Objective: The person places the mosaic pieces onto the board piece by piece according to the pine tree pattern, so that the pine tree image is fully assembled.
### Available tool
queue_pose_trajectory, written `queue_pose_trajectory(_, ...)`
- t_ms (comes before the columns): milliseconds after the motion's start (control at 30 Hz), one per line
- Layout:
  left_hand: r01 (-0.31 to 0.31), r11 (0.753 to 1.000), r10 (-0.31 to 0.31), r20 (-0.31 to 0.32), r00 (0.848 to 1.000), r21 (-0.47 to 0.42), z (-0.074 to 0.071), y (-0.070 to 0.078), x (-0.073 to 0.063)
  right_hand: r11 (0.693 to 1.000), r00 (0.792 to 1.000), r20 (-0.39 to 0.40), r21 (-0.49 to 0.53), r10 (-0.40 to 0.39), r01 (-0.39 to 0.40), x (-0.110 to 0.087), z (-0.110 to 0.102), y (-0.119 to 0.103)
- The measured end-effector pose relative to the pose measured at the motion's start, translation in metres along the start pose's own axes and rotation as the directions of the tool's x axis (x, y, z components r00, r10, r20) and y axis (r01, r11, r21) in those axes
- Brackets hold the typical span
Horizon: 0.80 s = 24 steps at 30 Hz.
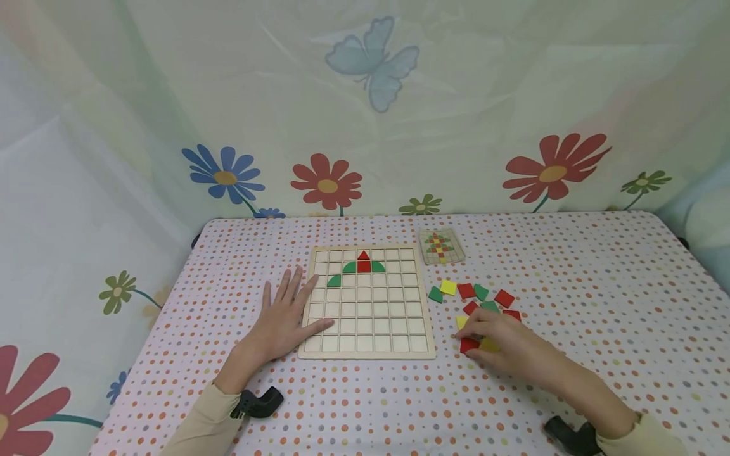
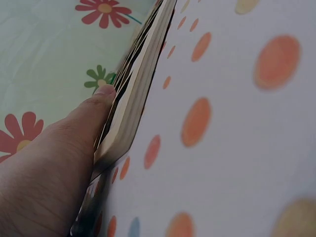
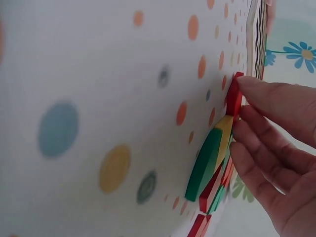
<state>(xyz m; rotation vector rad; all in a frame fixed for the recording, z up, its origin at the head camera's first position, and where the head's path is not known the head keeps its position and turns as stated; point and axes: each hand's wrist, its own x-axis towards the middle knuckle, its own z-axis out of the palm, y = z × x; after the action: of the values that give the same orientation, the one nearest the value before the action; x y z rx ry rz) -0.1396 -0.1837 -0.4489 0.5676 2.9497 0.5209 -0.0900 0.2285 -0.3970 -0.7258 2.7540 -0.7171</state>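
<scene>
A wooden grid board (image 1: 365, 356) lies flat on the dotted table. Near its top are a red triangle tile (image 1: 364, 256), a red square tile (image 1: 364, 266) under it, and several green rounded tiles, one of them a green tile (image 1: 334, 280) lower left. My left hand (image 1: 281, 320) rests spread over the board's left side, its thumb on the frame in the left wrist view. At the loose pile right of the board, my right hand (image 1: 504, 342) pinches a red square tile (image 3: 234, 96) between thumb and fingers, low over the tabletop. Some tiles are hidden under that hand.
Loose red, green and yellow tiles, including a yellow square (image 1: 448, 287) and a red square (image 1: 504, 298), lie beyond my right hand. A pattern card (image 1: 457, 254) with a coloured tree design sits by the board's top right corner. A flowered curtain (image 1: 365, 126) hangs behind the table.
</scene>
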Motion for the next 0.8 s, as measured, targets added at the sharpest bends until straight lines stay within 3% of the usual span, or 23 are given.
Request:
queue_pose_trajectory(133, 0.004, 1.0, -0.004, -0.001, 1.0, 0.0, -0.001, 0.0, -0.001, 1.0, 1.0, 0.011, -0.004, 0.001, -0.001, 0.003, 0.0, -0.003)
queue_pose_trajectory(500, -0.001, 1.0, 0.001, -0.001, 1.0, -0.01, -0.001, 0.001, 0.001, 0.99, 0.988, 0.083, 0.044, 0.128, -0.132, 0.013, -0.008, -0.013)
queue_pose_trajectory(667, -0.002, 1.0, 0.002, -0.005, 1.0, -0.015, -0.001, 0.001, 0.0, 0.984, 0.988, 0.026, 0.093, 0.15, -0.152, 0.01, -0.005, -0.012)
queue_pose_trajectory(800, 0.002, 1.0, -0.003, -0.005, 1.0, -0.012, 0.0, 0.0, 0.0, 0.985, 0.991, -0.039, 0.121, 0.128, -0.123, 0.005, -0.002, -0.009)
